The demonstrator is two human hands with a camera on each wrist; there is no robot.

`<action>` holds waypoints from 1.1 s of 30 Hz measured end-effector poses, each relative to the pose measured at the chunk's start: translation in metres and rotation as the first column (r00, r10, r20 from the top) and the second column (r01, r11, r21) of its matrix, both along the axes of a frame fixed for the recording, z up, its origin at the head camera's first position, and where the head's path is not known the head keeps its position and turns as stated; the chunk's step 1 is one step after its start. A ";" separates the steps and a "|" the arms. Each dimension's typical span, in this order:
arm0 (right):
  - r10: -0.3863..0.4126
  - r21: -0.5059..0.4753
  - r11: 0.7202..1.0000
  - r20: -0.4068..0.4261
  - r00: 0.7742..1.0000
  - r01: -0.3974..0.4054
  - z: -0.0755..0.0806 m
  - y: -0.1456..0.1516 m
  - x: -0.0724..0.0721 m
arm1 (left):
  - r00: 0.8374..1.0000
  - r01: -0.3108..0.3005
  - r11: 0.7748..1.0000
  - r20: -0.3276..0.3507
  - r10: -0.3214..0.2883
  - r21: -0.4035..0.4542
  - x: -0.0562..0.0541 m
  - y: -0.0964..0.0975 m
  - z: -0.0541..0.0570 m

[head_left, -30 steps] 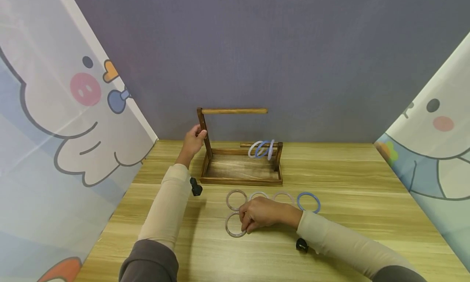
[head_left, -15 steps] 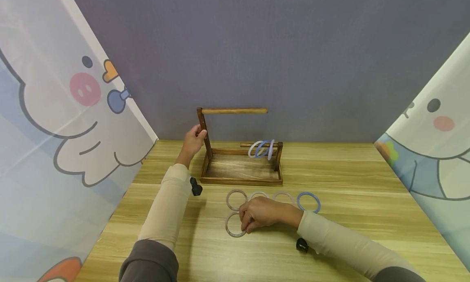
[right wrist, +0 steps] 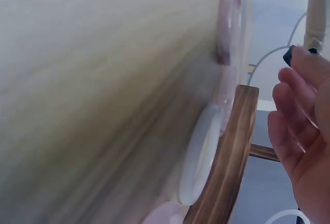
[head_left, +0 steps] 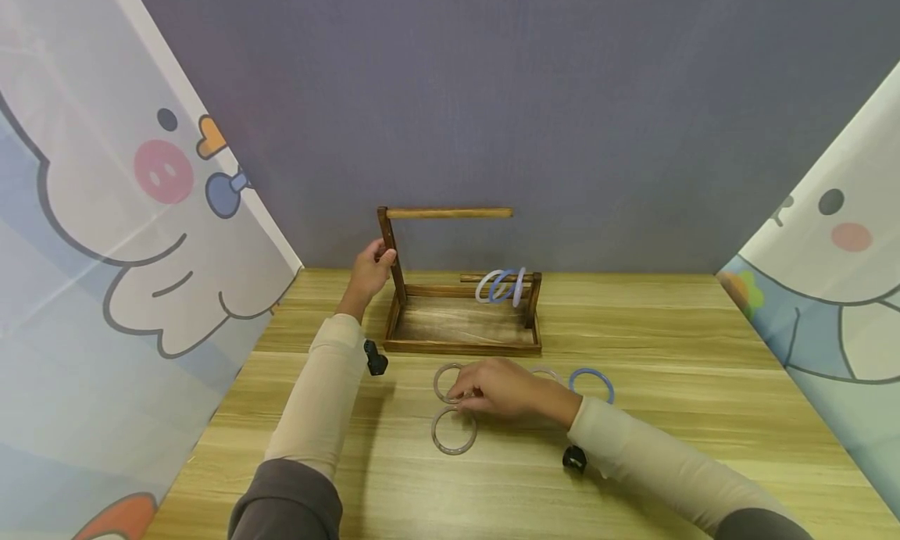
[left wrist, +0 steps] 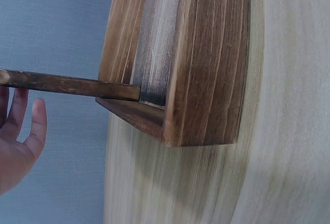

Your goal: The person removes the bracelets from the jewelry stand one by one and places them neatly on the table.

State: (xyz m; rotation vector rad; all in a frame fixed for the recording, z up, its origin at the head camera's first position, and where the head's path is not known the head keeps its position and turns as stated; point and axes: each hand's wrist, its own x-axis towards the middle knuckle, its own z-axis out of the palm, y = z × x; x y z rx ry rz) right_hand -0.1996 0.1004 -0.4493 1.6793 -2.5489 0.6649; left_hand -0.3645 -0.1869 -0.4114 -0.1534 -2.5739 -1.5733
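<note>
My left hand (head_left: 371,268) holds the tall left post of a wooden bangle stand (head_left: 460,348), thumb in front; in the left wrist view some fingers (left wrist: 37,123) reach behind the post. On the stand's short lower bar hang white, blue (head_left: 493,291) and lilac (head_left: 519,287) bangles. My right hand (head_left: 502,388) hovers over the loose bangles, fingers bent loosely, holding nothing. Below its fingertips lie a front brownish bangle (head_left: 453,452) and a back brownish bangle (head_left: 436,385). A white bangle (right wrist: 185,183), hidden in the head view, shows in the right wrist view.
Right of the right hand lie a partly covered pale pink bangle (head_left: 548,370) and a blue bangle (head_left: 592,371) on the wooden table (head_left: 668,368). The stand's long upper bar (head_left: 450,212) juts rightward with a free end. A grey backdrop (head_left: 562,118) rises behind.
My right hand has lifted off the front brownish bangle and shifted away from me, now covering the white bangle's place. The left hand and stand have not moved.
</note>
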 end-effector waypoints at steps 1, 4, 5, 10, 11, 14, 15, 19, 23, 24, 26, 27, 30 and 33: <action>-0.029 -0.020 0.999 -0.010 1.000 0.028 0.000 0.000 -0.001 | 1.000 -0.002 1.000 0.000 0.002 -0.001 0.000 0.000 0.000; -0.095 -0.072 0.993 -0.011 0.995 0.094 0.003 0.000 -0.003 | 1.000 -0.006 1.000 -0.003 0.006 -0.011 0.001 0.000 0.000; -0.114 -0.086 0.990 -0.006 0.993 0.114 0.004 0.000 -0.003 | 1.000 -0.007 1.000 -0.004 0.007 -0.013 0.001 0.000 -0.001; -0.218 -0.113 0.969 0.036 0.975 0.220 0.009 0.002 -0.005 | 1.000 -0.002 1.000 0.004 0.002 -0.004 0.001 0.001 -0.002; -0.239 -0.116 0.963 0.043 0.970 0.243 0.010 0.003 -0.006 | 1.000 0.000 1.000 0.007 0.000 0.002 0.001 0.001 -0.002; -0.297 -0.136 0.943 0.066 0.953 0.304 0.013 0.005 -0.009 | 1.000 0.002 1.000 0.014 -0.002 0.006 0.001 0.000 -0.002; -0.312 -0.146 0.936 0.083 0.946 0.321 0.014 0.005 -0.010 | 1.000 0.001 1.000 0.013 -0.001 0.005 0.001 0.000 -0.002; -0.345 -0.201 0.908 0.141 0.928 0.368 0.018 0.008 -0.015 | 1.000 -0.002 1.000 0.014 0.002 0.000 0.001 0.000 -0.001; -0.381 -0.242 0.877 0.175 0.908 0.415 0.021 0.011 -0.020 | 1.000 -0.003 1.000 0.009 0.003 0.008 0.001 0.000 -0.001; -0.390 -0.257 0.868 0.179 0.903 0.426 0.022 0.012 -0.021 | 1.000 -0.004 1.000 0.006 0.004 0.008 0.000 0.000 -0.001; -0.416 -0.281 0.847 0.180 0.891 0.452 0.024 0.013 -0.024 | 1.000 -0.005 1.000 0.002 0.005 0.004 0.000 0.000 0.000; -0.428 -0.297 0.835 0.180 0.886 0.464 0.025 0.013 -0.026 | 1.000 -0.006 1.000 0.001 0.006 -0.001 0.001 0.000 0.000; -0.473 -0.337 0.795 0.179 0.863 0.505 0.028 0.014 -0.031 | 1.000 -0.010 1.000 0.000 0.010 -0.011 0.001 0.000 0.001; -0.509 -0.372 0.751 0.200 0.837 0.546 0.029 0.016 -0.035 | 1.000 -0.010 1.000 0.004 0.010 -0.019 0.002 0.001 0.001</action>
